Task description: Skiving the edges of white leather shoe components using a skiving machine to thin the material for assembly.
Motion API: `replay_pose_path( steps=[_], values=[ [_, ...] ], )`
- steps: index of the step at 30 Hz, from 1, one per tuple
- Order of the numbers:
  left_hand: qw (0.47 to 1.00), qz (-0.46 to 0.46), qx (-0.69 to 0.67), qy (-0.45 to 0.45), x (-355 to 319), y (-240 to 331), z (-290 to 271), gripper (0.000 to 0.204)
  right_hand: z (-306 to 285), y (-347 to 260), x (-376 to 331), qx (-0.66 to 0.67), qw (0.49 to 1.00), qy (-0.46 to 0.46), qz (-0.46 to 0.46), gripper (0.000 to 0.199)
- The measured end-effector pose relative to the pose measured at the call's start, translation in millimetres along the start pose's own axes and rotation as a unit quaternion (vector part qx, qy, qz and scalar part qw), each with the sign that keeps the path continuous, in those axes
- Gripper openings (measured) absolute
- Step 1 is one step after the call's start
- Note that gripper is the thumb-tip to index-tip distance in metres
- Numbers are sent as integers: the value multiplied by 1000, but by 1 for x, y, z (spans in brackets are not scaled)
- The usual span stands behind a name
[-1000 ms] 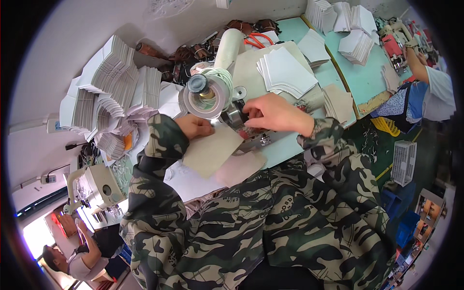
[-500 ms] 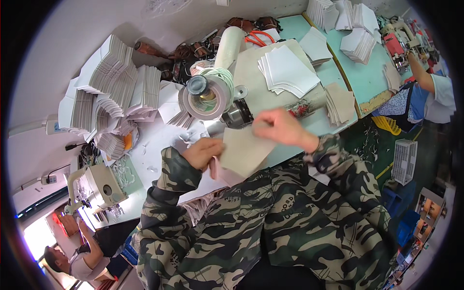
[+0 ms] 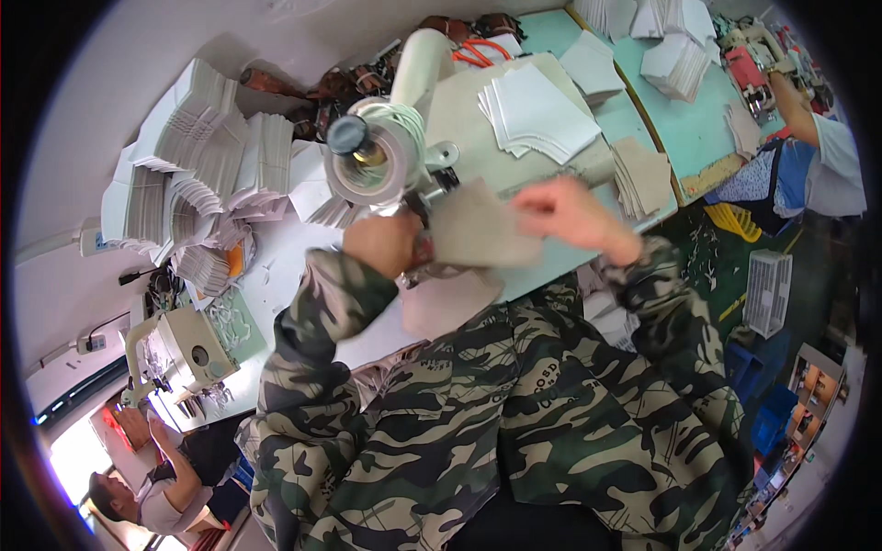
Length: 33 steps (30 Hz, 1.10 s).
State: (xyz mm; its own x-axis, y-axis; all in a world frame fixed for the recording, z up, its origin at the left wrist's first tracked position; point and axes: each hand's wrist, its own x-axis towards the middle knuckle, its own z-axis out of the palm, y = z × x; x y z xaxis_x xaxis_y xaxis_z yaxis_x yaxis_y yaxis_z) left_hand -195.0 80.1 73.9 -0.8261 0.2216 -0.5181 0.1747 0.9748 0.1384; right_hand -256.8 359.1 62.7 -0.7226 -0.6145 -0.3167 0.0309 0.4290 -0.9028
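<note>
A beige, cut sheet [image 3: 485,230], smeared by motion, lies tilted against the working end of a cream bench machine [image 3: 418,78]. My right hand [image 3: 570,219] pinches the sheet's right edge, its fingers curled and blurred. Close to the sheet's left side, my left hand [image 3: 381,243] is closed beside the machine head; its fingertips are hidden, so what it grips does not show. Below the blurred sheet, a pinkish-beige sheet [image 3: 448,305] lies at the table's front edge. White cut sheets [image 3: 537,115] rest fanned out on the machine's flat top.
Tall stacks of white cut pieces [image 3: 188,119] stand at the left. Beige pieces [image 3: 640,179] lie by the table's right edge. Orange-handled scissors [image 3: 480,53] lie behind the machine. A second machine [image 3: 188,354] stands lower left. Co-workers sit at far left and far right.
The beige sheet has moved up to the machine's working end and tilted. My left hand has risen toward the machine head; my right hand has shifted slightly right. A pinkish-beige sheet below shows more.
</note>
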Motion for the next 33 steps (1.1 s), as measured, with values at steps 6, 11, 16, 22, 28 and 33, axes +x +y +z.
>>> replay_pose_path(
  steps=[6, 11, 16, 22, 28, 33],
  values=[
    [973, 130, 26, 187, -19, 33, 175, 17, -55, -32, 24, -444, 806, 270, -282, 17],
    [924, 266, -78, 264, 1, 52, 159, 24, 24, -4, -8, -154, 977, 74, -125, 27],
    [931, 248, -43, 266, -4, 47, 154, 23, 76, 50, -35, -251, 961, -84, -83, 38],
    [932, 219, -86, 274, -10, 37, 172, 35, 120, 102, -45, -233, 969, 11, -81, 37],
    [952, 150, -157, 216, -16, 39, 164, 29, 134, 105, -42, -260, 958, 58, -106, 37],
    [936, 193, -217, 198, -34, 36, 100, 8, 118, 58, -39, -145, 980, 63, -121, 31]
  ],
)
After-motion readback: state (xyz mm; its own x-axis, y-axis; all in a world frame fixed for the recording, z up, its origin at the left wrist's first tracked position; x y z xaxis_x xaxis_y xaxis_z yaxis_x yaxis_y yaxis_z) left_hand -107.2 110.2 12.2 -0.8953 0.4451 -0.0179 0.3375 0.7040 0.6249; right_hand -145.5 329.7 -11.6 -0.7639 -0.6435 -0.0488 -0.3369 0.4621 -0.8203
